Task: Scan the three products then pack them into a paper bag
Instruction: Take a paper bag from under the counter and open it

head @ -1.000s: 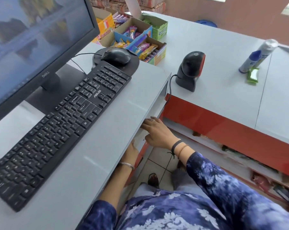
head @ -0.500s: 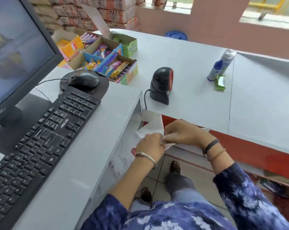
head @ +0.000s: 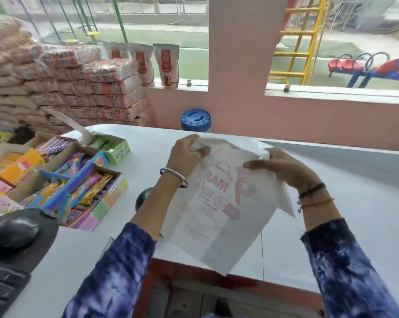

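A white paper bag (head: 219, 210) with a faint red print hangs upright above the white counter (head: 345, 203), held by its top edge. My left hand (head: 186, 156) grips the top left corner, and my right hand (head: 283, 167) grips the top right corner. The bag looks flat, with one side fold sticking out at the right. Just left of my left forearm a small dark part of the barcode scanner (head: 141, 198) shows; the rest is hidden. The products to scan are hidden behind the bag or out of view.
Open cardboard boxes of sweets (head: 63, 180) stand at the left of the counter. A black mouse (head: 10, 235) and a keyboard corner (head: 3, 285) lie at bottom left. A blue lid (head: 195, 119) sits behind the counter. Stacked sacks (head: 74, 88) fill the back left.
Both hands pulled the paper bag out from under the desk and raised it above the counter. The camera tilted up, so the monitor and most of the keyboard left the view.
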